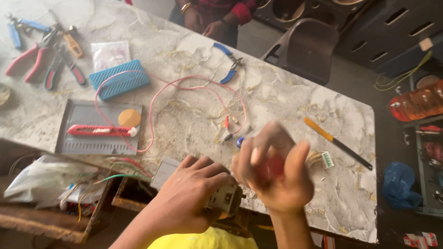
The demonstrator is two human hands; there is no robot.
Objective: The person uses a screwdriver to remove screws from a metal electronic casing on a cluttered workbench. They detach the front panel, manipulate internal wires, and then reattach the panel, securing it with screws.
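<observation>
Nearest the camera, the left hand wraps its grip around one small grey metal part at the near edge of the bench. Just beside it, the right hand is blurred, its fingers closed around one red handle. Past the hands lie one small green-and-white block and one orange-handled tool. Left of them, one red box cutter and one yellow disc rest on one grey tray. One pink wire loops towards one blue ridged case. Farther off lie one blue-handled pair of pliers and, at the far left corner, a cluster of about five hand tools. Another person's hand is at the far edge.
</observation>
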